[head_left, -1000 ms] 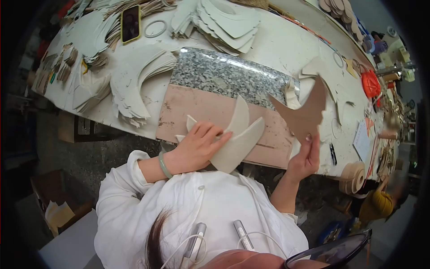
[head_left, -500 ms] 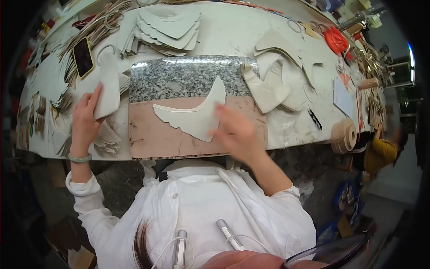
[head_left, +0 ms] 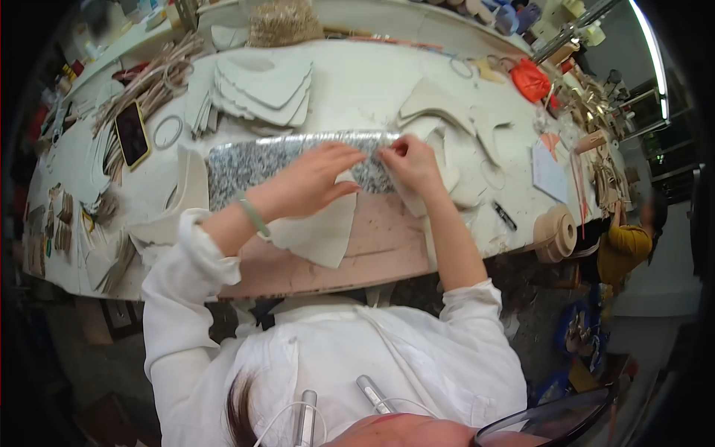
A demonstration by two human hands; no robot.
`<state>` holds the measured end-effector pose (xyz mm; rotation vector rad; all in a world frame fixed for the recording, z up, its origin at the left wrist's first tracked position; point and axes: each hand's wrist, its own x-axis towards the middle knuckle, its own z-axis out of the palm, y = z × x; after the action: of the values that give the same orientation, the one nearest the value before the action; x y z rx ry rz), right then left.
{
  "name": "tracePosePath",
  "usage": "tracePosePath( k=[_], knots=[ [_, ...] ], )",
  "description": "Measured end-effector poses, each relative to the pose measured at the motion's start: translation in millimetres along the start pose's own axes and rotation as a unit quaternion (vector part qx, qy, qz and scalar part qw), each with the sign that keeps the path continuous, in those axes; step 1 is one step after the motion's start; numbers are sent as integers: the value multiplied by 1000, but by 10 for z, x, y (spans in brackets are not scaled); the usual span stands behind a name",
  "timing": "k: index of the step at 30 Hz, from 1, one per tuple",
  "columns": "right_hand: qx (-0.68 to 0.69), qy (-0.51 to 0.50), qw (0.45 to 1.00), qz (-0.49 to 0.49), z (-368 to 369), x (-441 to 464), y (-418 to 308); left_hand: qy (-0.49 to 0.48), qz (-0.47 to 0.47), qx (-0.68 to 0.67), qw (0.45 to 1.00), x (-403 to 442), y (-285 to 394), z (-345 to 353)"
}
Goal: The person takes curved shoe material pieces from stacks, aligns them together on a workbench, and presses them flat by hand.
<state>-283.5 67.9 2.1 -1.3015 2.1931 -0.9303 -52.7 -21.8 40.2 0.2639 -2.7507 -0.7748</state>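
Note:
My left hand (head_left: pixel 316 179) reaches over the speckled stone slab (head_left: pixel 246 164), fingers stretched and thumb apart, with nothing visible in it. Beneath it a cream, curved flat piece (head_left: pixel 313 242) lies on the pinkish board (head_left: pixel 391 242); my hand and forearm hide its upper part. My right hand (head_left: pixel 415 164) is at the slab's right end, fingertips pinched together; what they hold, if anything, is too small to make out. Beside that wrist lie more cream cut pieces (head_left: pixel 436 104), partly covered by the hand. Another cream piece (head_left: pixel 192 186) rests left of the slab.
Stacked pale pieces (head_left: pixel 264 86) lie behind the slab. A phone (head_left: pixel 132 135) and a ring (head_left: pixel 168 132) are at the left. Toward the right are a black-handled tool (head_left: pixel 504 215), a notepad (head_left: pixel 550 173), a tape roll (head_left: pixel 557 232) and a red bag (head_left: pixel 530 80). Another person (head_left: pixel 629 242) is farther right.
My left hand has let go of the cream piece at the left and moved right, over the slab. My right hand has moved up and away from the curved piece to the slab's right end.

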Motion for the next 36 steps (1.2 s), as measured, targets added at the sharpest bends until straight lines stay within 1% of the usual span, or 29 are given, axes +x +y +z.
tracePosePath(
  k=[1,3,4,5,6,7,8,10,11,12,14,15,16,17,18,19,20,21,23,24,26,27,28,29,31,32,34,36],
  knots=[
    [3,-12,1000,-27,-22,37,78,-44,-20,-74,996,191,-45,68],
    [37,-13,998,-43,-46,75,238,-4,3,-181,983,463,-124,383],
    [31,1,998,-54,-87,59,240,4,17,-173,985,569,-105,515],
    [201,-13,979,31,-115,24,238,43,20,-169,985,645,-67,644],
    [365,-31,924,113,-152,-22,234,81,22,-166,983,695,-42,719],
    [429,9,890,152,-213,-85,241,89,31,-160,983,716,-42,748],
    [474,45,865,155,-305,-142,349,75,70,-90,991,703,-54,778],
    [598,186,776,84,-545,-197,756,45,136,48,989,652,-99,812],
    [647,237,724,34,-816,-266,924,27,163,115,980,635,-109,819],
    [647,234,725,38,-1069,-349,906,27,158,113,981,638,-103,807],
    [658,345,670,-15,-1605,-727,519,20,137,121,983,657,-45,733],
    [657,398,639,-39,-1757,-856,443,15,125,123,984,645,10,700],
    [627,383,673,-84,-1795,-933,492,9,112,126,986,596,88,690],
    [559,306,760,-127,-1737,-1033,545,5,107,123,987,548,213,666],
    [525,239,806,-134,-1497,-1103,151,17,96,-22,995,522,386,601],
    [468,189,849,-158,-1190,-1084,18,27,83,-167,982,477,586,532],
    [408,137,885,-178,-898,-1085,-97,36,66,-312,947,416,770,470],
    [378,61,889,-250,-663,-1135,-294,46,45,-451,890,351,899,415],
    [409,-50,891,-192,-513,-1273,-410,119,-76,-414,899,137,915,286],
    [415,-67,890,-177,-485,-1303,-367,122,-98,-421,893,-33,900,273],
    [426,28,889,-165,-414,-1327,-264,170,-201,-553,790,-395,849,254],
    [435,15,888,-148,-323,-1345,-226,170,-224,-555,783,-555,858,278],
    [489,-76,865,-88,-238,-1355,-173,176,-252,-549,777,-711,905,322],
    [534,-163,829,-29,-163,-1361,-119,181,-276,-544,771,-846,966,367],
    [605,-316,727,81,-51,-1345,-52,188,-312,-533,764,-1010,1012,408],
    [605,-319,724,91,-10,-1344,-73,187,-320,-536,758,-1057,1001,407],
    [506,-235,825,94,87,-1346,-214,203,-382,-563,704,-1127,955,382],
    [388,-146,905,88,161,-1307,-313,219,-437,-586,646,-1180,882,355]
  ],
)
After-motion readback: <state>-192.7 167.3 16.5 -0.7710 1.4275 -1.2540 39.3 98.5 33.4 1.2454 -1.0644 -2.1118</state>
